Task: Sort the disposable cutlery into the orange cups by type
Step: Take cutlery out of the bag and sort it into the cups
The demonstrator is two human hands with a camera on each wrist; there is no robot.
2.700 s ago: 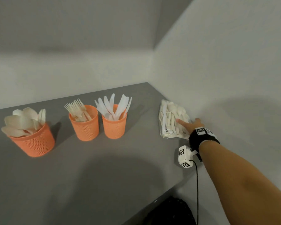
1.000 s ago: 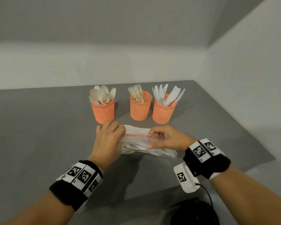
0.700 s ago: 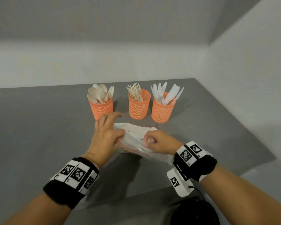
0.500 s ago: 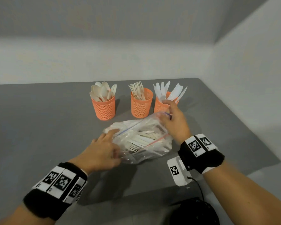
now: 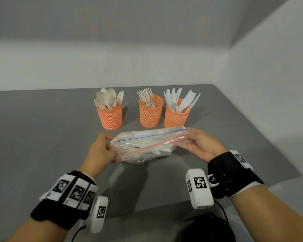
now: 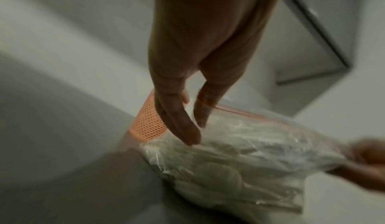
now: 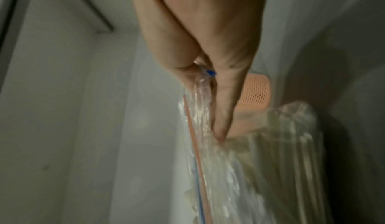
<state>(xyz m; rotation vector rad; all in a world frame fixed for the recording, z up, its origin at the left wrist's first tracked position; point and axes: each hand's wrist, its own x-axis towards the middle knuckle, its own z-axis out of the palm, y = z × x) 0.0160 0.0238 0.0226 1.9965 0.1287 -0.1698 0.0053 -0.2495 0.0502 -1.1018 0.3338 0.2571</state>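
Both hands hold a clear zip bag of pale cutlery above the grey table. The left hand pinches the bag's left end; the right hand pinches the right end at the zip strip. Behind the bag, toward the table's far edge, stand three orange cups: spoons, forks, knives.

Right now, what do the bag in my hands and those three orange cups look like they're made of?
Bag: thin clear plastic film, glossy and crinkled, with a blue and red zip strip; pale cutlery shows through it.
Orange cups: rigid mesh, matt, with light showing through the holes; probably plastic, though coated metal can't be ruled out.
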